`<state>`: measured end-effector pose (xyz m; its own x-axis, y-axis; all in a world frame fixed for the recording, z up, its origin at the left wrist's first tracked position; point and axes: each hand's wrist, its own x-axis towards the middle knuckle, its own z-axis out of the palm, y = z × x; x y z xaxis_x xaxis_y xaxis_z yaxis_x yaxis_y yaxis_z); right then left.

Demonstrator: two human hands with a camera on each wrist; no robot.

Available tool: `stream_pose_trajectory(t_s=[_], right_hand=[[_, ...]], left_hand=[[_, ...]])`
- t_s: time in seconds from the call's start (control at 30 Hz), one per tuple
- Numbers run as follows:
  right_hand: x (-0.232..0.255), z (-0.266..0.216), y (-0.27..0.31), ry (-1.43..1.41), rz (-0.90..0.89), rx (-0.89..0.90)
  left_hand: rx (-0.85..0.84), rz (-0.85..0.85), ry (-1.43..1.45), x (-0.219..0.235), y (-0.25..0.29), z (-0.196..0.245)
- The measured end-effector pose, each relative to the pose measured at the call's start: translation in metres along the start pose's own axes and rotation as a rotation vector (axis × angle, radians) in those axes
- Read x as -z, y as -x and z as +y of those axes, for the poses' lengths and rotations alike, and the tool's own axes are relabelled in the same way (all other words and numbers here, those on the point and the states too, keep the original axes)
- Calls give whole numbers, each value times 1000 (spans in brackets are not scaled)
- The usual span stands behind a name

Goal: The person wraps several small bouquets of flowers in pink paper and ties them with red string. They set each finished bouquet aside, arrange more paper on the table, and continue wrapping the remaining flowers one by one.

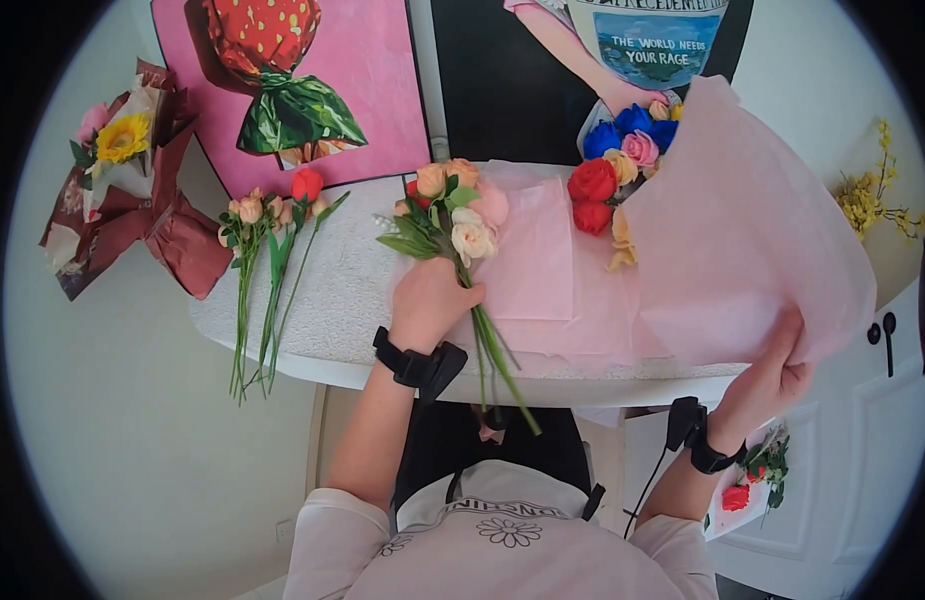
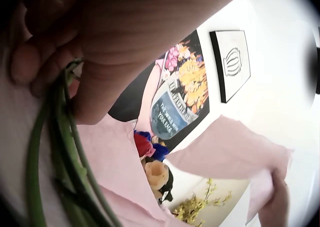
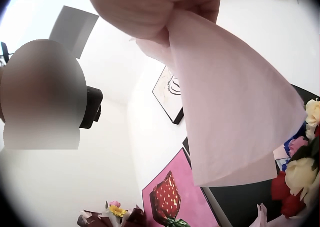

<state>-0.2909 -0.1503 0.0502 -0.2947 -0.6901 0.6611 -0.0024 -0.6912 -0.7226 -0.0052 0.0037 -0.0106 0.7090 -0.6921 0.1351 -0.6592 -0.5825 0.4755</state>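
My left hand (image 1: 431,300) grips a small bunch of flowers (image 1: 471,238) by its green stems (image 2: 62,157). White, peach and red blooms with leaves top the bunch, and the stem ends hang past the table's front edge. Under it lies pink wrapping paper (image 1: 528,250) spread over the table. At the right, my right hand (image 1: 768,385) pinches the edge of a pink wrapping sheet (image 1: 753,230), which stands raised and bowed. In the right wrist view this sheet (image 3: 230,102) hangs from the fingers. Beside it are red, blue and pink flowers (image 1: 593,183), partly hidden by the sheet.
Loose flower stems (image 1: 273,270) lie on the left of the white table (image 1: 333,300). A wrapped bouquet (image 1: 133,190) stands at the far left. Two pictures, one a pink painting (image 1: 383,90), lean behind the table. Yellow sprigs (image 1: 873,195) and red flowers (image 1: 736,497) are at the right.
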Motion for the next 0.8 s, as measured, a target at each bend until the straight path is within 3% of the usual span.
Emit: stream_pose_trajectory(t_s=[0.07,0.27,0.37,0.5,0.63,0.73,0.8], right_hand=[[-7,-4,-4,18,-61,32],[-15,-16,-8,-65,-38,-7],[-20,-13,-14,-130,-20,-17],[-33,-6,-13,-41,-191,179],[-60,2,-13,-58,-311,491],[-93,-35,-22,-80,-589,837],[-118,-45,-20,-121,-761,896]], left_hand=[[47,-75,50,6,2,0],[-11,164,283,-9,4,-18],[15,66,816,-7,5,-27],[11,198,978,8,15,-23],[-29,292,1060,43,28,-14],[-44,364,1097,63,37,-17],[-52,410,1161,72,41,-23]])
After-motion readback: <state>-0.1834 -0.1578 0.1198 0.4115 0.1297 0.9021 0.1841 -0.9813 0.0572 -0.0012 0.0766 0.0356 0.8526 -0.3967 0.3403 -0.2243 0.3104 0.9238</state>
